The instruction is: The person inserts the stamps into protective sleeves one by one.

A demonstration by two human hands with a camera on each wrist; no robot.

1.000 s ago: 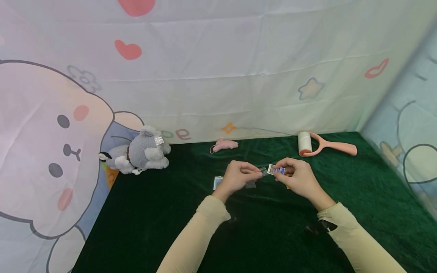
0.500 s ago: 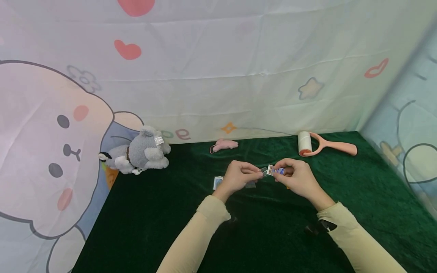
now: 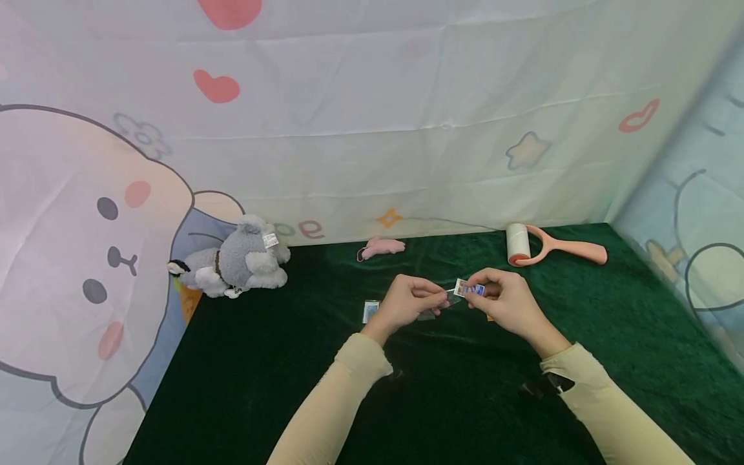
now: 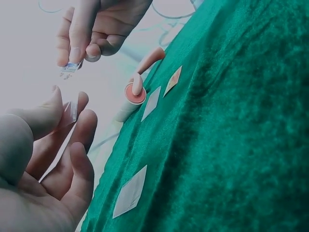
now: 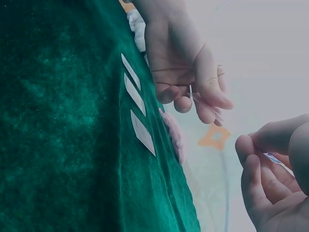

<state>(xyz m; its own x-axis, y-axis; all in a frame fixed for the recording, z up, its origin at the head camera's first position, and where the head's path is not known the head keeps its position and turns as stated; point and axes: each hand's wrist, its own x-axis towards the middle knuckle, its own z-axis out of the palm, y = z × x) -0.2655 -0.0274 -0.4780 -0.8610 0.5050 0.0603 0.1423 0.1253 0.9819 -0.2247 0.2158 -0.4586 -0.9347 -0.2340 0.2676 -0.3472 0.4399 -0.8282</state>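
My left hand (image 3: 407, 301) pinches a small clear plastic sleeve (image 4: 73, 112) between thumb and fingers, above the cloth. Facing it, my right hand (image 3: 507, 305) pinches a small card (image 3: 460, 288) with a blue and white print and a pale border. In the left wrist view the card (image 4: 70, 68) stays apart from the sleeve, with a narrow gap between them. A blue card (image 3: 370, 312) lies on the green cloth just left of my left wrist. Beneath the hands lies a dark, clear-looking flat piece (image 3: 427, 315), and an orange piece (image 3: 490, 318) is partly hidden by my right hand.
Green velvet cloth (image 3: 261, 374) covers the table. At its back edge lie a grey plush toy (image 3: 244, 255), a small pink plush (image 3: 382, 247) and a lint roller (image 3: 519, 245) with a pink handle. A printed curtain (image 3: 372, 129) hangs behind.
The clear sleeve in my left hand has tilted downward, and its white edge now points toward the card. My right hand keeps the card almost in place.
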